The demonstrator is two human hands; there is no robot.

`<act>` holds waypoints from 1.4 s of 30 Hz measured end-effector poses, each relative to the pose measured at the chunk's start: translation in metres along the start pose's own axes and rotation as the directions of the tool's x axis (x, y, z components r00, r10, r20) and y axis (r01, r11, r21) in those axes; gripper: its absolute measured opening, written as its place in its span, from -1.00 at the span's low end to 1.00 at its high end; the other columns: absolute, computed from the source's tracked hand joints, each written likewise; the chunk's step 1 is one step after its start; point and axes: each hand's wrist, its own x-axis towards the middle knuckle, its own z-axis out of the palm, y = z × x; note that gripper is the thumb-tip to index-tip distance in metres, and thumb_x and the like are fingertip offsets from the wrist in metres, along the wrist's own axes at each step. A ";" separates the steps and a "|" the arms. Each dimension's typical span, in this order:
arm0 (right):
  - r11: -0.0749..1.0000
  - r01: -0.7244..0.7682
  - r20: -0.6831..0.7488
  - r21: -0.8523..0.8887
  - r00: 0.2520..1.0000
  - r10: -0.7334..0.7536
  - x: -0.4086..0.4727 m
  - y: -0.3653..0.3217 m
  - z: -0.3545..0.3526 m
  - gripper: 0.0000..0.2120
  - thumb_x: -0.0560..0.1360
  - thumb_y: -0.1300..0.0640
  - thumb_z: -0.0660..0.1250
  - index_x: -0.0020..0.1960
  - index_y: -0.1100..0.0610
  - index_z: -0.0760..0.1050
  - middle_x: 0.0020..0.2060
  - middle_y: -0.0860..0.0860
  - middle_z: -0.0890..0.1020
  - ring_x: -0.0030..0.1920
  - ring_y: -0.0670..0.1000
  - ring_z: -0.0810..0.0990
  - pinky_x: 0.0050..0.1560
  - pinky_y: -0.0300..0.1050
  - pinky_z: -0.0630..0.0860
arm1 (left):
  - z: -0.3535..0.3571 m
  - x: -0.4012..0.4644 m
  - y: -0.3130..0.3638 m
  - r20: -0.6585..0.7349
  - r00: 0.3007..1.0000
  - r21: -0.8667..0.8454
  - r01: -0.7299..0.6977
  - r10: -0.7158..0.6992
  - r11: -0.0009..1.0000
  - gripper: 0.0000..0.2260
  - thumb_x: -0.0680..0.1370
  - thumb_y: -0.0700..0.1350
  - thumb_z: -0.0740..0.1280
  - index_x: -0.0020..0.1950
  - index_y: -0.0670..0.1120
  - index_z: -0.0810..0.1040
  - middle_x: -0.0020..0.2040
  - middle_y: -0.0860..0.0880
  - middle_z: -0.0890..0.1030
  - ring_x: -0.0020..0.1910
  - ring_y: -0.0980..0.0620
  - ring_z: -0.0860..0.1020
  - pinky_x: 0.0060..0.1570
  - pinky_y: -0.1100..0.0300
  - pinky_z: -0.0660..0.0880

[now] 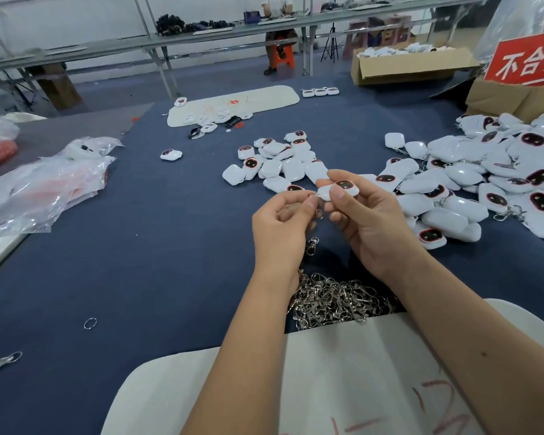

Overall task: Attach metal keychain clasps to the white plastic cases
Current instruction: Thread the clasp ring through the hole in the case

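White case: we hold one white plastic case (338, 190) up over the table, its dark red-rimmed oval facing us.
Right hand: our right hand (369, 221) pinches that case, thumb on its near face and fingers curled behind it.
Left hand: our left hand (281, 224) has thumb and forefinger closed together on a small metal ring (312, 193) right at the case's left corner; whether the ring is through the case yet, we cannot tell.
Hanging clasp: a metal clasp (311, 245) shows just below our left hand, between the two wrists.
Clasp pile: a heap of silver keychain clasps (333, 301) lies on the table under our forearms, touching the edge of a white board (343, 381) with red scribbles.
Loose cases, middle: a cluster of white cases (277, 161) sits just beyond our hands.
Loose cases, right: a far bigger pile of cases (490, 180) spreads along the right side, some with clasps showing among them.
Table: dark blue cloth covers the table (139, 246).
Strays: a lone ring (90, 323) and a lone clasp (4, 361) lie near left, well apart from the heap.
Left side: crumpled clear plastic bags (44, 183) lie there.
Far right: a cardboard box (412, 65) and a red sign (528, 59) stand behind the big pile.
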 end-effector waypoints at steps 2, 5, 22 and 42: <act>1.000 -0.008 0.004 -0.018 1.000 0.008 -0.001 0.000 0.001 -0.64 0.42 0.18 0.49 0.21 0.18 0.62 0.00 0.08 0.72 -0.27 -0.11 0.64 -0.20 -0.35 0.58 | -0.002 0.001 0.001 -0.037 0.999 -0.069 0.020 -0.023 0.997 -0.96 0.57 -0.25 0.47 -0.03 -0.13 0.69 -0.22 -0.11 0.72 -0.21 0.03 0.65 -0.20 0.27 0.58; 0.999 -0.022 0.012 -0.024 1.000 0.022 -0.001 0.000 0.002 -0.62 0.41 0.21 0.48 0.23 0.20 0.60 -0.10 0.05 0.73 -0.30 -0.13 0.64 -0.23 -0.36 0.57 | -0.004 0.002 0.002 -0.078 0.997 -0.107 0.021 -0.029 0.994 -0.93 0.54 -0.30 0.48 -0.07 -0.15 0.70 -0.25 -0.10 0.71 -0.22 0.02 0.66 -0.16 0.24 0.60; 0.998 -0.032 -0.006 -0.063 0.999 0.031 0.001 0.003 -0.001 -0.57 0.42 0.23 0.47 0.27 0.27 0.57 -0.04 0.09 0.75 -0.28 -0.12 0.65 -0.18 -0.34 0.58 | -0.008 0.005 -0.001 -0.027 0.936 0.343 -0.321 0.351 0.883 -0.92 0.53 -0.27 0.47 -0.12 -0.11 0.66 -0.18 -0.01 0.70 -0.14 -0.02 0.67 -0.07 0.06 0.62; 0.955 0.079 0.030 -0.286 0.997 -0.073 0.000 0.010 -0.006 -0.70 0.51 0.37 0.47 0.21 0.20 0.58 0.05 0.13 0.75 -0.28 -0.05 0.63 -0.14 -0.22 0.61 | -0.018 0.003 -0.001 0.172 0.890 0.659 -0.423 0.422 0.623 -0.84 0.52 -0.35 0.37 -0.20 -0.12 0.60 -0.30 0.01 0.62 -0.28 -0.04 0.57 -0.20 -0.04 0.54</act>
